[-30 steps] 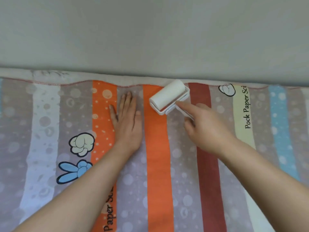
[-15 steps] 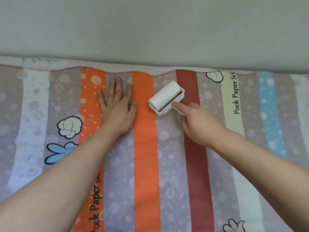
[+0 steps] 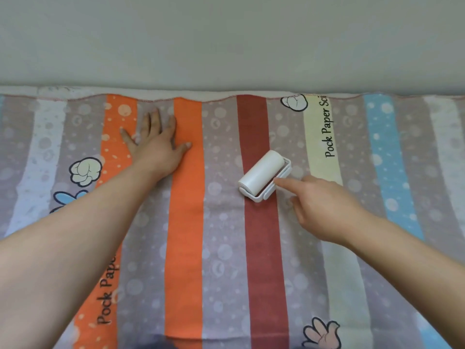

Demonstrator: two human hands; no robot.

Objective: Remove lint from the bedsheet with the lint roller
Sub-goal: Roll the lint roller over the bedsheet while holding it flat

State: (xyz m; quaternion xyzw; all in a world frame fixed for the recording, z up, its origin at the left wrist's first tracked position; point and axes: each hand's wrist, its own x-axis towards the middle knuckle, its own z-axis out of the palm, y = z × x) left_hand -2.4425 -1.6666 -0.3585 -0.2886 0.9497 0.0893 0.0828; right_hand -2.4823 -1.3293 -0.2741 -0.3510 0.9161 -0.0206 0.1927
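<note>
Striped cotton bedsheet (image 3: 226, 248) in grey, orange, dark red and blue, printed with cartoon hands, runs up to a pale grey wall (image 3: 226, 39). The left hand (image 3: 157, 143) lies flat on it, fingers spread, grasping nothing. The right hand (image 3: 324, 207) grips the handle of the white plastic lint roller (image 3: 263, 176), which rests tilted across the dark red stripe.

bedsheet (image 3: 226, 248) open between hands, wall (image 3: 226, 41) blocks beyond

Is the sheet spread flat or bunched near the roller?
Spread flat: the bedsheet stripes run straight around the lint roller, with no visible folds.
</note>
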